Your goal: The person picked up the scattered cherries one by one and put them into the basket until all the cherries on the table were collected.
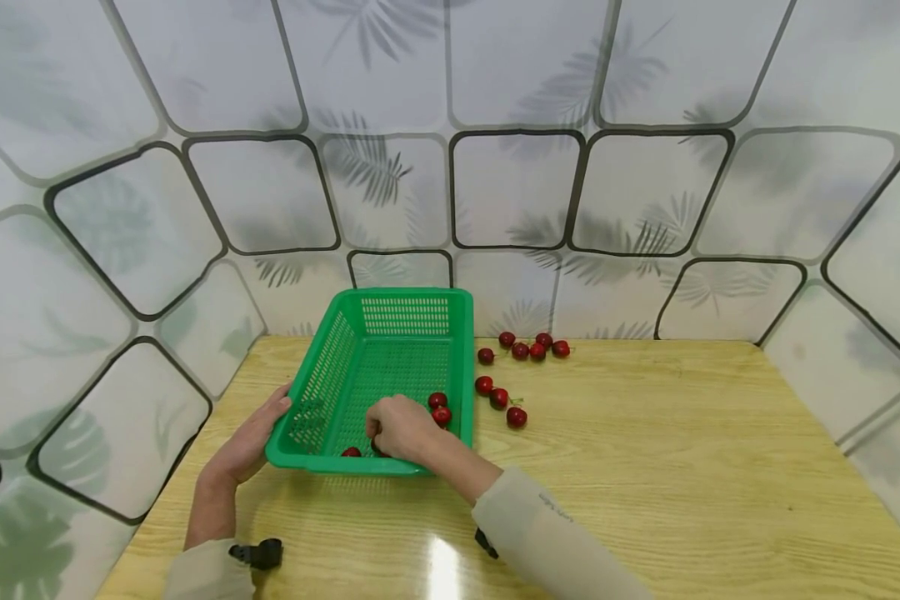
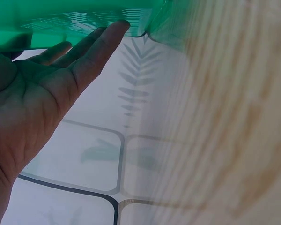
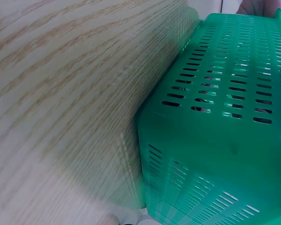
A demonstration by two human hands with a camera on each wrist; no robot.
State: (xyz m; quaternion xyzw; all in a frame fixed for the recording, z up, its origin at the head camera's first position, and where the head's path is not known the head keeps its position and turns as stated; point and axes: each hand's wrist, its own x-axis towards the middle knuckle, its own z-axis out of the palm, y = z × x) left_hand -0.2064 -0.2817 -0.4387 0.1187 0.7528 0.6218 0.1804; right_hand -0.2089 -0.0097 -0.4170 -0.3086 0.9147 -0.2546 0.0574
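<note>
A green plastic basket [image 1: 401, 360] with slotted walls stands on the table. My left hand [image 1: 251, 437] is at its left side; in the left wrist view its fingers [image 2: 100, 51] stretch out straight against the basket wall. Reaching over the near rim, my right hand [image 1: 405, 427] is inside the basket, fingers curled down at a dark red cherry [image 1: 378, 448] mostly hidden beneath them. Two more cherries [image 1: 438, 401] lie by the basket's right wall, and another cherry [image 1: 351, 452] is near the front left. In the right wrist view the basket's outer wall [image 3: 201, 136] hides the right hand.
To the right of the basket, several loose cherries [image 1: 537, 351] with stems lie by the back wall, and three cherries [image 1: 498, 397] are closer to me. The light wooden table [image 1: 645, 450] meets a patterned backdrop [image 1: 517, 187] behind and at both sides.
</note>
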